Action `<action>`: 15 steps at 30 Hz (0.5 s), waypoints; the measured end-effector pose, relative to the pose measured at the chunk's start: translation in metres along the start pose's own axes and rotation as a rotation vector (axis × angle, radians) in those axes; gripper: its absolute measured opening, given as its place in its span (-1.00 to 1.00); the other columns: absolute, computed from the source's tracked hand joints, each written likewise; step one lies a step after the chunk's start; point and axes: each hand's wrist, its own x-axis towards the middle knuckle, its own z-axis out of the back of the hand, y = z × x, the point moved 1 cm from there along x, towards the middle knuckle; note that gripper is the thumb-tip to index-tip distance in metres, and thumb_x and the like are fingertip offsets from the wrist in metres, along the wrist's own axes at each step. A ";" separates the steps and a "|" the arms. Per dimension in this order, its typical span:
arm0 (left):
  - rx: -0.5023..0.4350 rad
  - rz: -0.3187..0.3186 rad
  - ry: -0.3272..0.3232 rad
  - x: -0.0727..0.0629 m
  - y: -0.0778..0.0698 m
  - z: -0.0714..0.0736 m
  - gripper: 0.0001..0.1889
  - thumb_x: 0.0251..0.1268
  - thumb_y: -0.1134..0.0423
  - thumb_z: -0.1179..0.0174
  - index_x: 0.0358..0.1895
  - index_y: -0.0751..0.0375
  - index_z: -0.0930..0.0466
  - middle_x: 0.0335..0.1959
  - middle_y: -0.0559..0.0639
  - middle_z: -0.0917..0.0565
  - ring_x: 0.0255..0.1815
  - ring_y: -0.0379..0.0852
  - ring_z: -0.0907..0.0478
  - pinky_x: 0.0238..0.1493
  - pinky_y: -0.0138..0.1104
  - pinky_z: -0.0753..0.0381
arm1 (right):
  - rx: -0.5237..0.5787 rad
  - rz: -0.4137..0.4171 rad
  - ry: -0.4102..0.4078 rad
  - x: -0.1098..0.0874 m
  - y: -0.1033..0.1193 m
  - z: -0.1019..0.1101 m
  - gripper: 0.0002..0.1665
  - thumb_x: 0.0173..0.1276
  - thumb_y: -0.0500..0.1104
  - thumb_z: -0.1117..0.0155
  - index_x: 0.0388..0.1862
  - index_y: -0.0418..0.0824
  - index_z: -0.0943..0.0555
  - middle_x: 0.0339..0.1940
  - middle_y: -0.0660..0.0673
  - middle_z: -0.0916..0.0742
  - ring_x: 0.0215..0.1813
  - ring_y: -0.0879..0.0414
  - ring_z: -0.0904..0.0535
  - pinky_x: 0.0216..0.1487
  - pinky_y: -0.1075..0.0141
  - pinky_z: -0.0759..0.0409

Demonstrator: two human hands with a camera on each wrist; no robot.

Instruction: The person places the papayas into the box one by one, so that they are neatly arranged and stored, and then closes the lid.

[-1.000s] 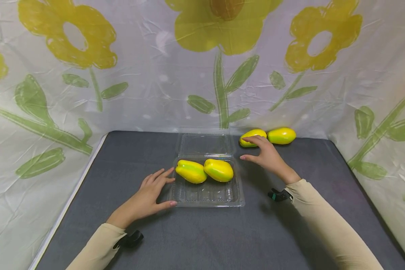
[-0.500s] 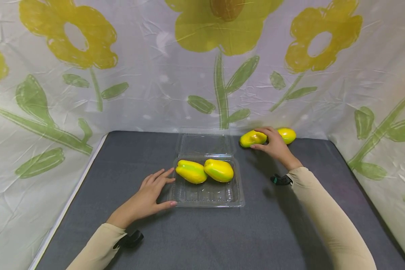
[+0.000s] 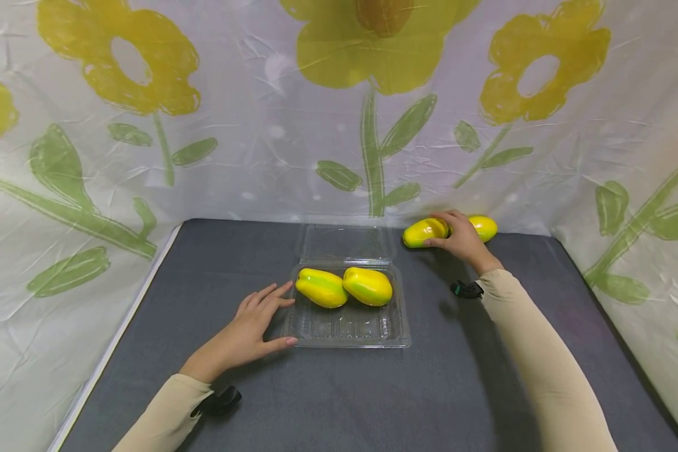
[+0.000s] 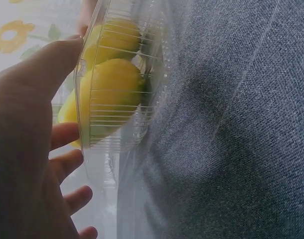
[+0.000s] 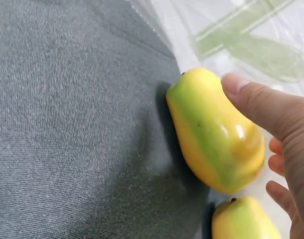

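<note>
A clear plastic clamshell box (image 3: 348, 326) lies with its lid (image 3: 346, 242) folded back. Side by side in its far half are two glossy yellow-green papayas, a left one (image 3: 321, 289) and a right one (image 3: 367, 286). My left hand (image 3: 248, 329) rests spread at the box's left edge, thumb and fingertips right at the rim (image 4: 78, 107). At the back right, my right hand (image 3: 462, 237) holds another papaya (image 5: 212, 129), thumb on its near side and fingers round the far side. Beside it lies one more papaya (image 3: 483, 228), partly hidden by that hand.
The dark grey table (image 3: 339, 402) meets a white curtain (image 3: 248, 169) printed with yellow flowers, close behind the two back papayas. More curtain hangs along both sides. A black wrist strap (image 3: 219, 402) sits on the left forearm, another strap (image 3: 466, 289) on the right.
My right hand has moved right and away from me, from over the left back papaya's near side onto its right end. The left hand and box stay put.
</note>
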 end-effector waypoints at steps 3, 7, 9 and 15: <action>0.000 0.000 -0.001 0.000 0.000 0.000 -0.11 0.19 -0.33 -0.24 0.49 0.09 -0.25 0.64 -0.03 -0.04 0.62 0.25 0.01 0.49 0.28 0.07 | -0.012 -0.003 0.009 0.002 -0.002 -0.001 -0.17 0.19 -0.09 -0.52 0.40 -0.29 -0.43 0.28 -0.37 -0.53 0.33 -0.31 -0.39 0.39 -0.21 -0.31; -0.001 0.005 0.002 0.000 0.000 0.000 -0.11 0.20 -0.34 -0.22 0.49 0.09 -0.24 0.64 -0.04 -0.04 0.62 0.24 0.01 0.49 0.28 0.07 | -0.032 -0.006 0.013 0.004 -0.005 -0.002 -0.18 0.19 -0.11 -0.52 0.39 -0.30 -0.44 0.28 -0.38 -0.52 0.32 -0.31 -0.39 0.38 -0.21 -0.32; -0.002 0.006 0.002 0.000 0.000 0.000 -0.12 0.20 -0.34 -0.22 0.48 0.09 -0.25 0.64 -0.04 -0.04 0.62 0.24 0.02 0.49 0.28 0.07 | -0.047 -0.002 0.017 0.005 -0.006 -0.002 -0.19 0.20 -0.11 -0.51 0.39 -0.30 -0.44 0.27 -0.39 -0.52 0.31 -0.32 -0.39 0.38 -0.21 -0.32; 0.005 -0.006 -0.011 -0.001 0.000 -0.001 -0.15 0.21 -0.33 -0.23 0.45 0.12 -0.30 0.64 0.00 -0.05 0.61 0.27 -0.01 0.48 0.30 0.05 | -0.074 -0.002 0.028 0.006 -0.008 -0.002 -0.17 0.18 -0.10 -0.52 0.39 -0.31 -0.44 0.27 -0.40 -0.52 0.31 -0.33 -0.38 0.38 -0.21 -0.31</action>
